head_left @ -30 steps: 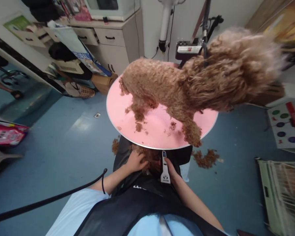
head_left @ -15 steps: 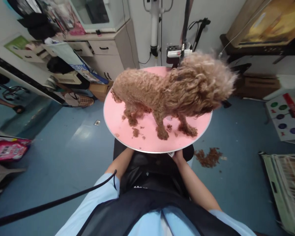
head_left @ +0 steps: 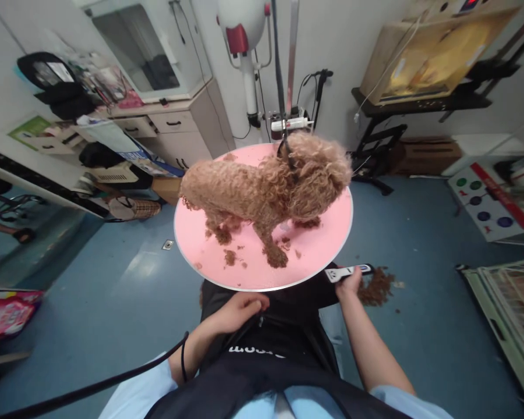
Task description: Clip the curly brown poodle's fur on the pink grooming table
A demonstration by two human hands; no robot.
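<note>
A brown curly-haired dog [head_left: 231,189] stands on a round pink grooming table [head_left: 227,276], its body clipped short and its head fluffy. A dark loop around its neck runs up to a strap [head_left: 278,70]. My right hand [head_left: 350,283] is closed around a white and black hair clipper [head_left: 343,273], just off the table's right front edge. Below the front edge, over the black apron [head_left: 279,326], my left hand [head_left: 242,308] has its fingers curled in, with nothing visible in it. Tufts of cut hair [head_left: 230,257] lie around the dog's paws.
A black cord [head_left: 113,378] crosses the lower left, beside my left forearm. Cut hair [head_left: 378,288] is piled on the blue floor at right. Behind the table are a white stand dryer [head_left: 248,87] and a drawer cabinet [head_left: 179,128]. A wire cage [head_left: 506,326] stands at right.
My view has tilted up. Both hands have come out from beneath the table edge: the left back over the apron, the right outward with the clipper in view. The dog's head has turned slightly.
</note>
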